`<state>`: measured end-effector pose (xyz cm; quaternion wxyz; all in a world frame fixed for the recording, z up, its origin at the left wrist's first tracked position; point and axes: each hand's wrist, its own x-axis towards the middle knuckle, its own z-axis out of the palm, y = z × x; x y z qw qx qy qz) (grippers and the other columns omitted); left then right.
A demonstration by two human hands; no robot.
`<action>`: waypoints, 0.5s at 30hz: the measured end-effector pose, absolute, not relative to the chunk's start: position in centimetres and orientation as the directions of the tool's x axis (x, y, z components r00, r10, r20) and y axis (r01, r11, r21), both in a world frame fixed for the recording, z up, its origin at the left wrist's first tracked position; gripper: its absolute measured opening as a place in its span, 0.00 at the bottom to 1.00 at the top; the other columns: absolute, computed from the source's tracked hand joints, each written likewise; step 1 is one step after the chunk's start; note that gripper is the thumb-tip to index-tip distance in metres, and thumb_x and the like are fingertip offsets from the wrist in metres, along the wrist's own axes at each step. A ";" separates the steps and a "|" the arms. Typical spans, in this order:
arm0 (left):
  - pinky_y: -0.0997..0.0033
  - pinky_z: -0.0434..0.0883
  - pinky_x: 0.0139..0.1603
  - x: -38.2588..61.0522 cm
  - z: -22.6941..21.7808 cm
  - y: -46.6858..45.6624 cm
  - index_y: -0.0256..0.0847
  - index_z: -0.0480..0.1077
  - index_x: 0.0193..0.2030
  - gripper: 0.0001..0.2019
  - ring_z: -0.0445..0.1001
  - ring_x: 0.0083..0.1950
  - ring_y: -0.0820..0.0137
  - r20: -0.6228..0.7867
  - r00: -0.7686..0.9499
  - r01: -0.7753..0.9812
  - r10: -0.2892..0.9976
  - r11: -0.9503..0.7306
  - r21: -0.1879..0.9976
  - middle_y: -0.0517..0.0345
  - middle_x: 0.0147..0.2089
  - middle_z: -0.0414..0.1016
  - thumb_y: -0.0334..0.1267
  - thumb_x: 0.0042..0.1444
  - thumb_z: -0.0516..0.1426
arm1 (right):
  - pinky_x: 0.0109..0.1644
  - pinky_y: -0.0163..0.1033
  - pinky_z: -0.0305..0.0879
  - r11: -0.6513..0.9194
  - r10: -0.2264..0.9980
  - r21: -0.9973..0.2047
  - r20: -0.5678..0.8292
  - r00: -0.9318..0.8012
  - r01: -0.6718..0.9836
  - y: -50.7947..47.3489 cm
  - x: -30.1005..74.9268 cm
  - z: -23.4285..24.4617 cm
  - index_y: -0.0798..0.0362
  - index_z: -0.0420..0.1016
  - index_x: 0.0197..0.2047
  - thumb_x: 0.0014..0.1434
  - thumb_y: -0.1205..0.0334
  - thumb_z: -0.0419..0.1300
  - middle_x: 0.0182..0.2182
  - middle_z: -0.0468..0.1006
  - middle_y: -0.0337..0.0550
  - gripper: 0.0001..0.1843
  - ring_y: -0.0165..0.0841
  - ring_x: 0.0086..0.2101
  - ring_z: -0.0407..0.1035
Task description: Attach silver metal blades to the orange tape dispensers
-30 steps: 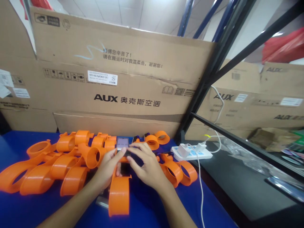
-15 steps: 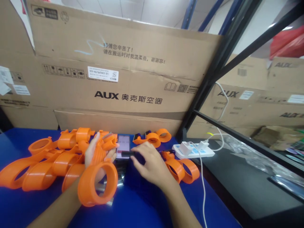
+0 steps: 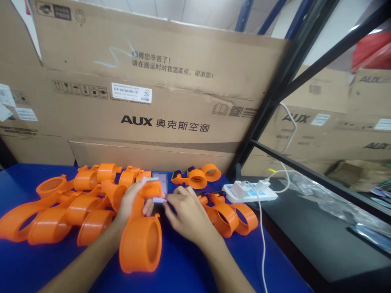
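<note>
My left hand (image 3: 130,203) is wrapped round the narrow middle of an orange plastic tape dispenser (image 3: 137,244). Its wide ring hangs toward me, and its small head points up and right. Against the right side of that head, the fingertips of my right hand (image 3: 189,211) are pinched together; what they hold is hidden. Behind both hands a phone (image 3: 160,183) with a lit screen lies on the blue table (image 3: 183,268), partly covered by the dispenser and fingers.
Several more orange dispensers (image 3: 82,209) are heaped on the left. Others with dark parts (image 3: 226,217) lie to the right, and a pair (image 3: 197,179) sits behind. A white power strip (image 3: 250,191) with plugs and a cable borders a black rack (image 3: 269,97). Large cardboard boxes (image 3: 159,150) stand behind.
My left hand has turned the dispenser and moved it right, its head nearer my right fingers. The black piece with a red tip in my right hand is now out of sight.
</note>
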<state>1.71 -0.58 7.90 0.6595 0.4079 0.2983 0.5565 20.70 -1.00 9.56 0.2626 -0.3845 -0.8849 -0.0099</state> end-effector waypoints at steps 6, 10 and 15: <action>0.76 0.62 0.17 3.2 6.5 -1.0 0.40 0.70 0.37 0.21 0.61 0.12 0.74 0.144 0.139 -0.330 0.980 -0.091 0.939 0.68 0.13 0.63 0.59 0.62 0.59 | 0.47 0.43 0.68 0.669 0.724 -0.581 0.651 -0.230 0.463 -1.0 21.5 10.2 0.49 0.80 0.49 0.70 0.59 0.59 0.42 0.83 0.45 0.10 0.38 0.41 0.75; 0.78 0.60 0.17 3.6 6.0 -1.4 0.43 0.68 0.42 0.18 0.59 0.12 0.75 0.154 0.195 -0.274 0.969 -0.097 0.957 0.71 0.13 0.61 0.57 0.64 0.58 | 0.44 0.41 0.67 0.652 0.757 -0.643 0.582 -0.297 0.403 -1.0 21.0 10.1 0.49 0.81 0.43 0.68 0.58 0.62 0.37 0.83 0.42 0.07 0.37 0.39 0.74; 0.77 0.61 0.19 3.7 6.0 -1.2 0.42 0.69 0.50 0.18 0.62 0.16 0.76 0.215 0.237 -0.289 0.947 -0.143 0.947 0.69 0.19 0.66 0.52 0.62 0.62 | 0.34 0.37 0.62 0.533 0.843 -0.768 0.519 -0.141 0.356 -0.9 21.0 9.8 0.52 0.80 0.39 0.66 0.54 0.63 0.32 0.80 0.41 0.10 0.33 0.30 0.67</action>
